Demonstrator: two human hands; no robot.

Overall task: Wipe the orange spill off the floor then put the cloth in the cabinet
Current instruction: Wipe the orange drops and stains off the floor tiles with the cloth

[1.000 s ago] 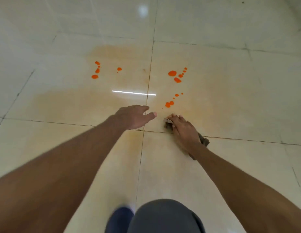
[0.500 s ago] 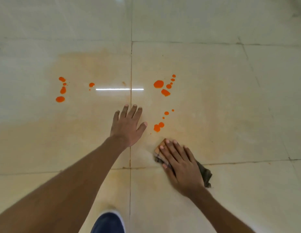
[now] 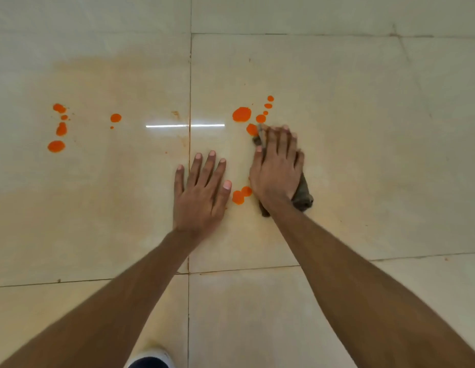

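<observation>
Orange drops lie on the pale tiled floor in two groups: a right cluster [image 3: 241, 114] and a left cluster [image 3: 56, 146]. Two more drops [image 3: 240, 195] sit between my hands. My right hand [image 3: 276, 171] presses flat on a dark grey cloth [image 3: 302, 195], whose front edge touches a drop of the right cluster. Most of the cloth is hidden under the palm. My left hand [image 3: 201, 192] rests flat on the floor with fingers spread, holding nothing, just left of the cloth.
A single orange drop [image 3: 115, 117] lies left of the vertical tile joint [image 3: 189, 102]. A faint yellowish stain spreads over the tiles around the spill. The tip of a shoe [image 3: 151, 361] shows at the bottom edge. No cabinet is in view.
My right hand has pushed the cloth forward over the lower drops up to the right cluster. My left hand has settled flat on the floor. The camera has moved closer to the floor.
</observation>
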